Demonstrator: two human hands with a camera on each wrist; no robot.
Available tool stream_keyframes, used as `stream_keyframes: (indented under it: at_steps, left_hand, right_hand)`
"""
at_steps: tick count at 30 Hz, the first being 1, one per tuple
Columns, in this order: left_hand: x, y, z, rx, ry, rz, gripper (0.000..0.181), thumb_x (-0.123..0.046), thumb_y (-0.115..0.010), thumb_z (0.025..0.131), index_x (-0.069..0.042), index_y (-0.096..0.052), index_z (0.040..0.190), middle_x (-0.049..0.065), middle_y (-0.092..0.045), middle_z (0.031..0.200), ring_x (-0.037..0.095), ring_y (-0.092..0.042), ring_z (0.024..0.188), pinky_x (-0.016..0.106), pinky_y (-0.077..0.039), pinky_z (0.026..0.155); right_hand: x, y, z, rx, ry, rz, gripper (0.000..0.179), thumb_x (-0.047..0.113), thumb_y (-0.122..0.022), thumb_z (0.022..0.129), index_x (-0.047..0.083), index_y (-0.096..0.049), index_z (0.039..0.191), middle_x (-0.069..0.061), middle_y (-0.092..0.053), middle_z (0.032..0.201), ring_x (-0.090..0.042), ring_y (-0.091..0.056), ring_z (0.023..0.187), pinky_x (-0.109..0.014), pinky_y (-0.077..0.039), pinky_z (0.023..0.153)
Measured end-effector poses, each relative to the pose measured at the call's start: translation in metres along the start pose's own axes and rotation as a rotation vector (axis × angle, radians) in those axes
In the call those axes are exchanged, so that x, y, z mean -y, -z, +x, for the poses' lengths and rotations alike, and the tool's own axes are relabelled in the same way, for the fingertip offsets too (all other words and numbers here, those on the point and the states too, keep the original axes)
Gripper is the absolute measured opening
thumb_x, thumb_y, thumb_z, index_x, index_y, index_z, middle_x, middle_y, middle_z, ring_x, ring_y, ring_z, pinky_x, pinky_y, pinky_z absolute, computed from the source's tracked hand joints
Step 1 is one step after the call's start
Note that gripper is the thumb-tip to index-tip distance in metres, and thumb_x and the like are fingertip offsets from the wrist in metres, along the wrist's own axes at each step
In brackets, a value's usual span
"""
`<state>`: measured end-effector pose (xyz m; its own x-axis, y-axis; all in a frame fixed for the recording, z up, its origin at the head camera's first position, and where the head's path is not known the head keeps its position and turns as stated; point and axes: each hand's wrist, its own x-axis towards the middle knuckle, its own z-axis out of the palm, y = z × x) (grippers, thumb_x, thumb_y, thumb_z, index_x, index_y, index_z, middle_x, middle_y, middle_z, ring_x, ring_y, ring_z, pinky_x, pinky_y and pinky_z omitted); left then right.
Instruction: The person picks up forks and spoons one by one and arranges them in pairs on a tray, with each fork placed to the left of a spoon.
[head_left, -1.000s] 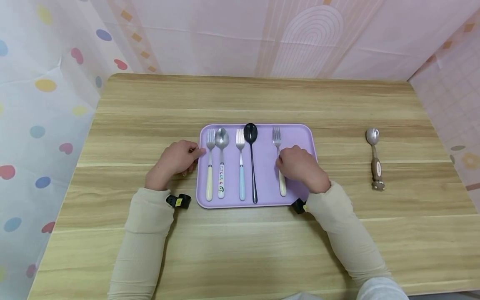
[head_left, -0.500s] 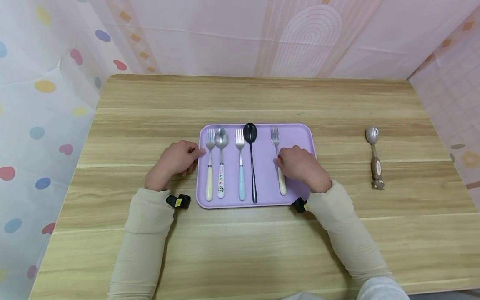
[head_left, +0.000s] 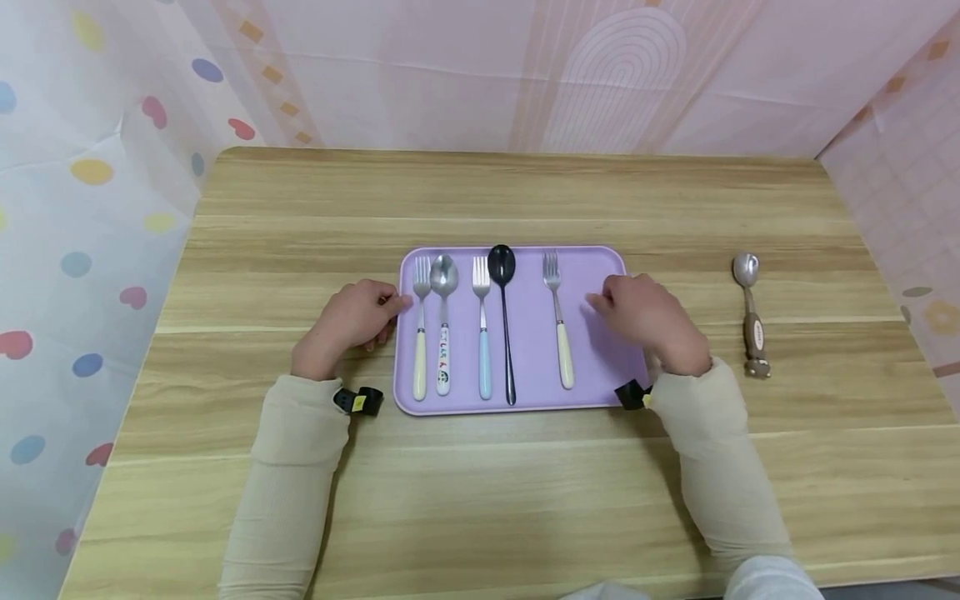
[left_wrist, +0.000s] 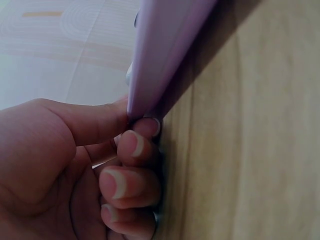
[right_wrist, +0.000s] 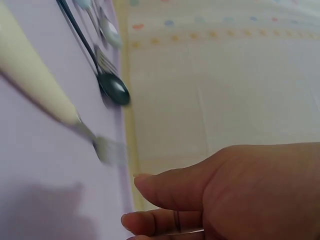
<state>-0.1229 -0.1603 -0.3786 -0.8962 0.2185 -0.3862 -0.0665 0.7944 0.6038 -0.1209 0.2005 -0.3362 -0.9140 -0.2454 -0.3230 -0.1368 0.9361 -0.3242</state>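
A lilac tray [head_left: 534, 367] lies on the table. My left hand [head_left: 351, 315] pinches its left rim; in the left wrist view the thumb lies against the tray edge [left_wrist: 157, 55], with curled fingers beneath. From left to right the tray bears a cream-handled fork [head_left: 420, 367], a spoon with a patterned white handle [head_left: 444, 275], a blue-handled fork [head_left: 484, 367], a long black spoon [head_left: 502, 265] and another cream-handled fork [head_left: 564, 354]. Over the tray's right edge hovers my right hand [head_left: 648, 317], fingers loosely bent, holding nothing, just right of that last fork.
To the right of the tray, a metal spoon with a brown animal-shaped handle [head_left: 753, 333] lies on the wooden table [head_left: 480, 500]. Patterned cloth [head_left: 450, 75] hangs behind the table and along both sides.
My right hand has let go of the right cream-handled fork and moved right, away from it. That fork shifted slightly left beforehand. My left hand stays at the tray's rim.
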Motion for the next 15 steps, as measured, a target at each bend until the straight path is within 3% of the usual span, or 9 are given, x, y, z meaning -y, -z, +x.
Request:
stream_keyframes:
  at_steps: [8, 15]
  left_hand:
    - [-0.001, 0.0, 0.001, -0.004, -0.02, 0.022, 0.036, -0.03, -0.046, 0.102, -0.007, -0.058, 0.078, 0.005, -0.054, 0.056, 0.018, -0.051, 0.047, 0.032, -0.041, 0.05]
    - [-0.002, 0.001, 0.0, -0.003, -0.024, 0.025, 0.035, -0.03, -0.046, 0.102, -0.006, -0.058, 0.079, 0.005, -0.054, 0.056, 0.017, -0.051, 0.047, 0.032, -0.04, 0.05]
  right_hand:
    - [-0.035, 0.023, -0.013, -0.036, -0.043, 0.041, 0.034, 0.03, -0.045, 0.101, 0.0, -0.06, 0.098, -0.012, -0.059, 0.078, -0.03, -0.053, 0.072, -0.039, -0.041, 0.061]
    - [-0.069, 0.031, -0.025, -0.022, -0.081, 0.051, 0.043, 0.034, -0.04, 0.102, -0.005, -0.058, 0.099, -0.01, -0.059, 0.075, -0.028, -0.053, 0.071, -0.04, -0.041, 0.064]
